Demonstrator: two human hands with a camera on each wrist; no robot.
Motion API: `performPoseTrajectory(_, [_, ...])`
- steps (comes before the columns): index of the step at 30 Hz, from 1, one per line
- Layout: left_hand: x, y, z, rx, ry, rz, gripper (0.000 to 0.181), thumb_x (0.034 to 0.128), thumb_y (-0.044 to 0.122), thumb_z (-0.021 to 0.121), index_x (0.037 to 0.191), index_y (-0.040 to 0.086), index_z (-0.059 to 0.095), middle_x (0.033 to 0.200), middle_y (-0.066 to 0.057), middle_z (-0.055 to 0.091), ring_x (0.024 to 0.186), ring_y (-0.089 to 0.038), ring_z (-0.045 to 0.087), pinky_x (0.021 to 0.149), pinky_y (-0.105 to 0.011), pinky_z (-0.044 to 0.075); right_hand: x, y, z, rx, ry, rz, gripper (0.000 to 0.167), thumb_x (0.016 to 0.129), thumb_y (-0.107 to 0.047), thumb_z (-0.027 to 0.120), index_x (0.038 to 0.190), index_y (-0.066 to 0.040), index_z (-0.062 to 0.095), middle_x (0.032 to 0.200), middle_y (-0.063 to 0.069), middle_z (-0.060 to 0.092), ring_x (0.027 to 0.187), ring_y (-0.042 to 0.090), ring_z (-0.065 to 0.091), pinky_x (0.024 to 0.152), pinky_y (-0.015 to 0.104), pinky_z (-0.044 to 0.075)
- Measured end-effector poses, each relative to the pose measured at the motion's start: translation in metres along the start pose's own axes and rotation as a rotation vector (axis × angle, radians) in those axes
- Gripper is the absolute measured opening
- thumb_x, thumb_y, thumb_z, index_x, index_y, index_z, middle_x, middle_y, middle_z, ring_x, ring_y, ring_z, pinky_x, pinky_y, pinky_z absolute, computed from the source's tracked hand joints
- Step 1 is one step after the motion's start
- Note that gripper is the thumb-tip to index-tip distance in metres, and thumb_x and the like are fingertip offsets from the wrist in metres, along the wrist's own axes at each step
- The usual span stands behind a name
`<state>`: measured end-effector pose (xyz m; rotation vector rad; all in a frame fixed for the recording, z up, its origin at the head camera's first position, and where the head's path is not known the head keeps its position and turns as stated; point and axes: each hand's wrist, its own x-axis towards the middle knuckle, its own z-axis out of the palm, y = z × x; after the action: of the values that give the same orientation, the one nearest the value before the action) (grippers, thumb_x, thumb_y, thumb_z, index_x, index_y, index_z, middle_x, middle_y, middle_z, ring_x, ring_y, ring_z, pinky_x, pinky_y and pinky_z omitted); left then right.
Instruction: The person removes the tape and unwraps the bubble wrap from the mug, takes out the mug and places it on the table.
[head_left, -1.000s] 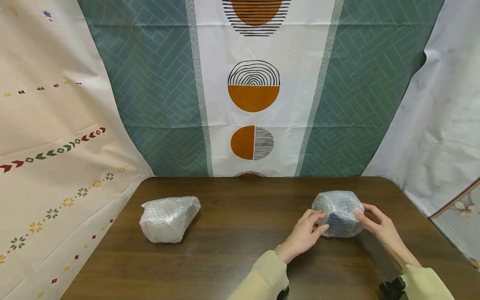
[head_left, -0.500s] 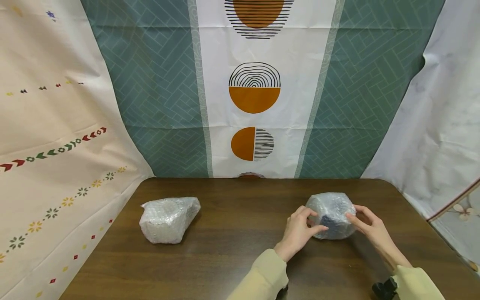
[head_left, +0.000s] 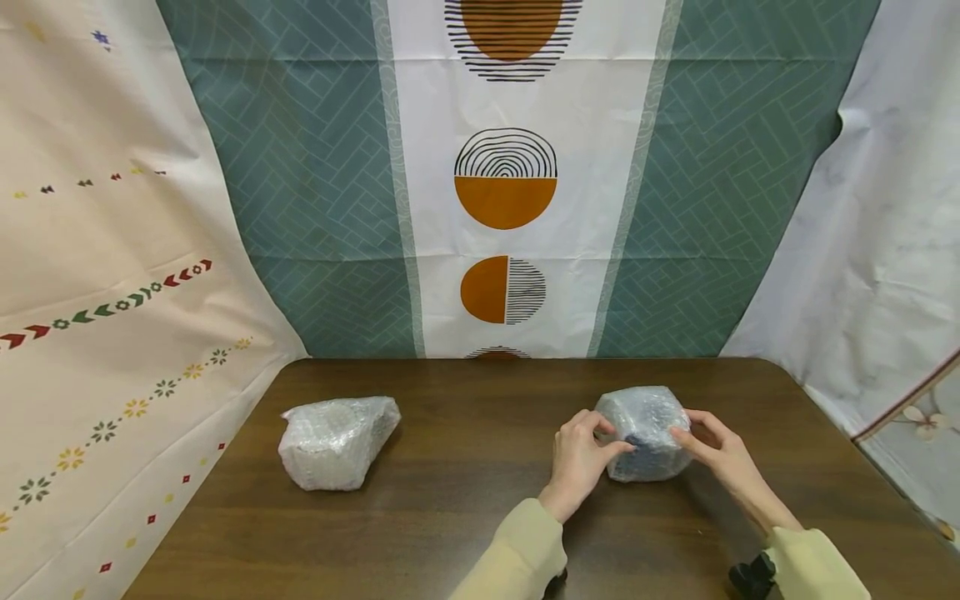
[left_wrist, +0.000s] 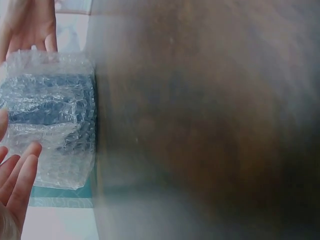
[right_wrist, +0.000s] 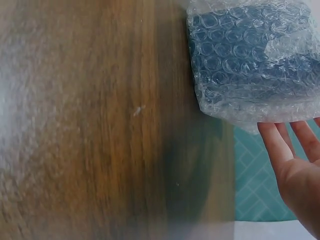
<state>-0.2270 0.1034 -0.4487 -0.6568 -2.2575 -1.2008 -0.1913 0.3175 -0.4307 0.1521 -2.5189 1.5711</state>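
Observation:
A bundle in clear bubble wrap [head_left: 647, 417], with something dark blue showing through, sits on the right part of the table between both hands. My left hand [head_left: 577, 458] is at its left side, thumb apart from the other fingers. In the left wrist view those fingers are fairly straight beside the wrap; whether they touch it is hard to tell. My right hand [head_left: 723, 458] rests its fingertips on the bundle's right side, thumb toward the front. The right wrist view shows the fingers [right_wrist: 275, 142] extended against the wrap's edge. What is inside the wrap cannot be made out.
A second bubble-wrapped bundle [head_left: 337, 442], whitish and irregular, lies on the left of the brown wooden table [head_left: 450, 508]. Behind the table hangs a green and white patterned cloth [head_left: 337, 208]. Pale cloths hang at both sides.
The dark-centred bundle has moved left along the table and turned slightly, with both hands moving left alongside it. The left bundle has stayed in place.

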Motion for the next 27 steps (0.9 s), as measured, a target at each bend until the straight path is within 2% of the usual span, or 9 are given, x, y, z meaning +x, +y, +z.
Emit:
performPoseTrajectory(5, [-0.001, -0.004, -0.007, 0.018, 0.01, 0.005, 0.029, 0.0623, 0.033, 0.081, 0.075, 0.017, 0.061, 0.073, 0.005, 0.054, 0.055, 0.007, 0.048, 0.057, -0.013, 0.039, 0.0, -0.005, 0.007, -0.013, 0.001, -0.012, 0.039, 0.09, -0.024, 0.058, 0.123, -0.004, 0.049, 0.114, 0.013, 0.05, 0.094, 0.015, 0.052, 0.07, 0.025, 0.046])
performPoseTrajectory(9, [-0.001, -0.007, -0.013, 0.03, 0.016, 0.008, 0.03, 0.0615, 0.034, 0.081, 0.074, 0.017, 0.061, 0.072, 0.005, 0.054, 0.055, 0.007, 0.047, 0.054, -0.012, 0.037, 0.001, -0.009, 0.012, -0.008, -0.006, -0.003, 0.039, 0.09, -0.025, 0.058, 0.122, -0.006, 0.049, 0.116, 0.011, 0.048, 0.094, 0.016, 0.052, 0.07, 0.026, 0.045])
performPoseTrajectory(17, [-0.001, -0.014, -0.025, 0.019, 0.021, 0.015, 0.031, 0.06, 0.033, 0.083, 0.072, 0.015, 0.061, 0.07, 0.005, 0.054, 0.056, 0.006, 0.048, 0.053, -0.011, 0.038, 0.003, -0.011, 0.02, -0.007, -0.028, -0.014, 0.04, 0.089, -0.025, 0.06, 0.123, -0.006, 0.05, 0.116, 0.014, 0.049, 0.092, 0.019, 0.054, 0.069, 0.028, 0.047])
performPoseTrajectory(23, [0.0, -0.02, -0.034, 0.033, 0.007, 0.033, 0.031, 0.0595, 0.034, 0.083, 0.071, 0.015, 0.06, 0.07, 0.005, 0.054, 0.056, 0.006, 0.047, 0.052, -0.011, 0.038, 0.005, -0.014, 0.026, 0.011, -0.049, -0.031, 0.04, 0.088, -0.022, 0.062, 0.123, -0.006, 0.05, 0.115, 0.013, 0.049, 0.092, 0.02, 0.054, 0.068, 0.028, 0.046])
performPoseTrajectory(27, [0.001, -0.023, -0.041, 0.001, -0.011, 0.038, 0.032, 0.0598, 0.032, 0.083, 0.07, 0.013, 0.06, 0.07, 0.003, 0.055, 0.056, 0.005, 0.048, 0.052, -0.011, 0.039, 0.007, -0.013, 0.03, 0.019, -0.072, -0.031, 0.042, 0.087, -0.022, 0.063, 0.123, -0.005, 0.05, 0.116, 0.013, 0.049, 0.093, 0.022, 0.054, 0.069, 0.029, 0.047])
